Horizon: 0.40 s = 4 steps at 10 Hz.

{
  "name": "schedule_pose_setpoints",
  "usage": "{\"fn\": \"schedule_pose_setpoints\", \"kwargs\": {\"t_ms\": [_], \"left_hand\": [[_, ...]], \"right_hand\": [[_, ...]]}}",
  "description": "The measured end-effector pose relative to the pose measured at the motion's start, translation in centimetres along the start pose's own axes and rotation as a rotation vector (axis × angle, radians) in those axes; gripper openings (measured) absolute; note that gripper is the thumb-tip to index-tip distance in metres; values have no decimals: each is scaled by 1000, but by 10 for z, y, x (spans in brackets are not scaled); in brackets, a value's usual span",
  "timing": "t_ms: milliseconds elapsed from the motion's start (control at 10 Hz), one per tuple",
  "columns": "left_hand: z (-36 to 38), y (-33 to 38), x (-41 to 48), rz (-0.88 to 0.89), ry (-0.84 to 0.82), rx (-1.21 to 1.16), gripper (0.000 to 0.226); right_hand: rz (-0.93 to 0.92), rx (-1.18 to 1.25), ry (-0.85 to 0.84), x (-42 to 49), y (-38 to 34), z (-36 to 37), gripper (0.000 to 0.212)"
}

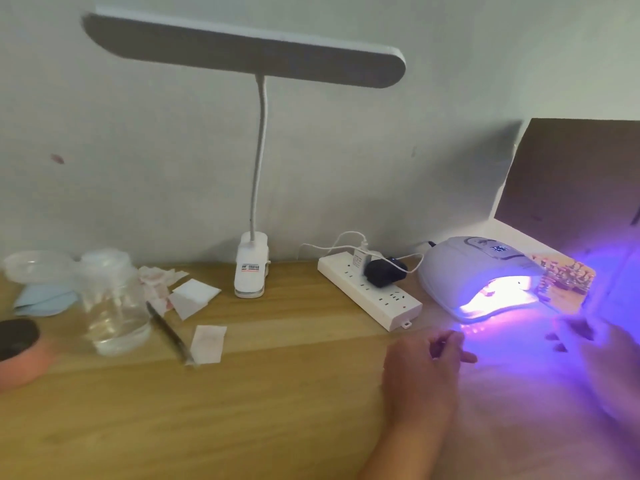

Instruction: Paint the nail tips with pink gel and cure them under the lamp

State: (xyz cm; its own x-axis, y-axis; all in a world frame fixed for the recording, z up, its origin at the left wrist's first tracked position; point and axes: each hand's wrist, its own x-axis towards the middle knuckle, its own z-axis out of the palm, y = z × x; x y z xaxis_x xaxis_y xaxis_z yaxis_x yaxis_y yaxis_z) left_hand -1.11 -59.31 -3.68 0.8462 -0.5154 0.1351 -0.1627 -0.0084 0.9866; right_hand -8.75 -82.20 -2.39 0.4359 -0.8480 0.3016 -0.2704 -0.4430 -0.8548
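The white curing lamp (481,271) stands at the right of the wooden desk (277,393), lit, throwing violet light out of its mouth. Small pink nail tips (471,329) lie on the desk just in front of the opening. Behind the lamp lies a card of nail tips (568,277). My left hand (424,362) rests on the desk in front of the lamp, fingers loosely curled, with nothing visible in it. My right hand (602,355) is at the right edge, blurred by motion, fingers spread. No gel bottle or brush is in view.
A white power strip (367,289) with plugs lies left of the lamp. A clip desk light (251,268) stands at the back. Further left are a glass jar (112,299), a black pen (169,334), paper wipes (194,297) and a pink sponge (20,355).
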Motion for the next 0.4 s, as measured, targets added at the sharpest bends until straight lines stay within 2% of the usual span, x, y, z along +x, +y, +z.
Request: {"fn": "schedule_pose_setpoints", "kwargs": {"t_ms": [100, 200, 300, 400], "left_hand": [[-7, 5, -1, -10, 38, -212, 46], [-23, 20, -10, -132, -73, -467, 58], [-55, 42, -29, -377, -117, -800, 76], [-106, 40, -50, -342, -305, -1028, 96]], "right_hand": [[-158, -19, -19, -69, -41, 12, 22], [-336, 93, -268, -139, -93, 47, 29], [-534, -148, -441, -174, -119, 85, 49], [-493, -317, -556, -167, -133, 99, 56]]}}
